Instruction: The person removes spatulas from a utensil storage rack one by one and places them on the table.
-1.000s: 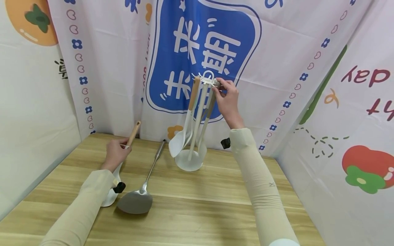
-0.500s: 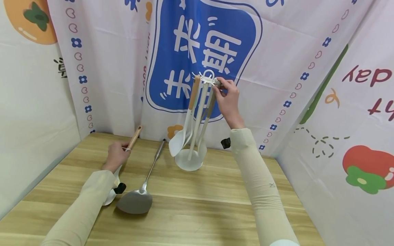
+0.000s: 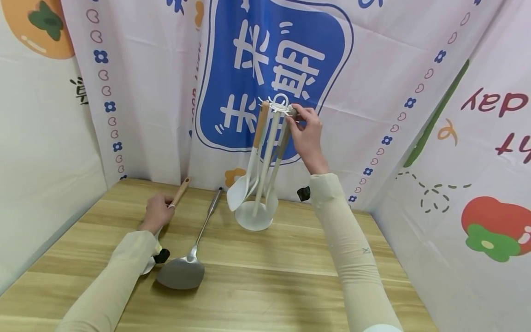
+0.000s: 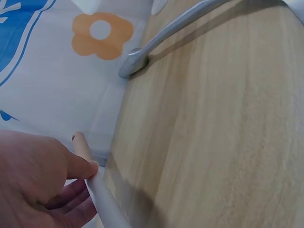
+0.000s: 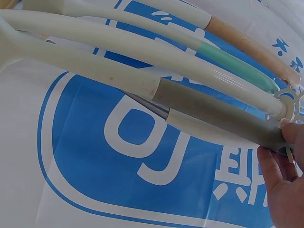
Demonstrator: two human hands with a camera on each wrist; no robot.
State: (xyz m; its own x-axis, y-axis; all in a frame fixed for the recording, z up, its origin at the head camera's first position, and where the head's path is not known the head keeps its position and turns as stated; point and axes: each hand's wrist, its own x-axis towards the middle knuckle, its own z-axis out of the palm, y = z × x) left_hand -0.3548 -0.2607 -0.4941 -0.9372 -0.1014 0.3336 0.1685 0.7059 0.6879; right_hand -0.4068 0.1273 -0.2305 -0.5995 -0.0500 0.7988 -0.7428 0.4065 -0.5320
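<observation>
My left hand pinches a white kitchen utensil with a wooden handle, low over the left of the table. Its white head is mostly hidden behind my wrist. In the left wrist view, thumb and fingers close on the white shaft just below the wood. My right hand pinches the top of a grey-brown-handled utensil at the hooks of a white utensil rack. The utensil's pale head hangs near the rack's round base. A wooden-handled white utensil and a green-handled one hang there too.
A metal wok spatula lies on the wooden table, right of my left hand. Printed cloth hangs behind the table, close to the rack, and more cloth walls off both sides.
The utensil in my left hand has come down, its handle end sinking toward the table and its head slipping further behind my wrist. My right hand stays at the rack top.
</observation>
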